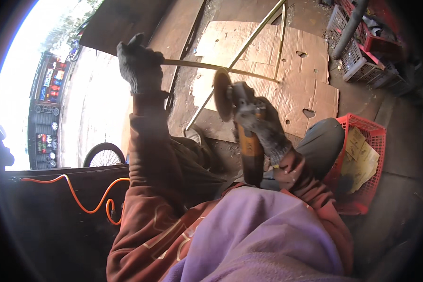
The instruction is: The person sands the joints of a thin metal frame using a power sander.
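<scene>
My left hand (141, 66), in a dark grey glove, is closed around the left end of a thin metal bar. That bar belongs to a brass-coloured metal frame (256, 34), whose crossing bars reach away from me over flattened cardboard (298, 87). In my gloved right hand (270, 128) is a yellow and black angle grinder (250, 146), its body pointing back toward my lap. The grinder's round brown disc (223, 95) is right by the place where the bars cross. Whether it touches the metal, I cannot tell.
A red plastic crate (380, 141) with yellowish paper sheets stands at my right. Grey crates (355, 66) full of odds and ends are at the far right. An orange hose (77, 199) hangs over a dark surface at left, near a bicycle wheel (104, 156). A brown sheet (122, 26) lies beyond my left hand.
</scene>
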Action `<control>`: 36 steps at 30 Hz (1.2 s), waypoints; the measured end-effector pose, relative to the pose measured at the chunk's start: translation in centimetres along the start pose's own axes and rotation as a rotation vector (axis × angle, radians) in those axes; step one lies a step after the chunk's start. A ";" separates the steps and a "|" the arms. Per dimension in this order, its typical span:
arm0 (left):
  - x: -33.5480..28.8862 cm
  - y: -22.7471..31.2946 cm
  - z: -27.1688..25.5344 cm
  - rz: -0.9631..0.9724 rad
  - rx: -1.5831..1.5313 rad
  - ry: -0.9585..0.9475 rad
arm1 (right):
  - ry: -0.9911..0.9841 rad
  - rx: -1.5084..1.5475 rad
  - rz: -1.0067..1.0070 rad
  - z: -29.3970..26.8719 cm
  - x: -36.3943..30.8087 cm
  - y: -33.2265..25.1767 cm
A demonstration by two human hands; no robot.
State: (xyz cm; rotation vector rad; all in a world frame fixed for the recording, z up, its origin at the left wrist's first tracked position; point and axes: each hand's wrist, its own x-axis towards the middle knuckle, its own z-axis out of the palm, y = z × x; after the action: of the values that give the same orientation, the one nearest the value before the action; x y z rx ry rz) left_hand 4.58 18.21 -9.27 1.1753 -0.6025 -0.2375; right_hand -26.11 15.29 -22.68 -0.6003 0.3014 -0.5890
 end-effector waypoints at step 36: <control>-7.7 1.7 -2.5 -0.085 -0.221 -0.260 | 0.022 -0.158 0.103 2.2 4.1 4.5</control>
State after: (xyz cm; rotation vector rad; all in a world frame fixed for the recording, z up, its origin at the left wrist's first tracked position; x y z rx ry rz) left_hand -0.56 24.46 -10.79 0.9635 -0.7341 -0.5224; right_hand -20.00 16.83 -24.03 -0.7260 0.3997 -0.4751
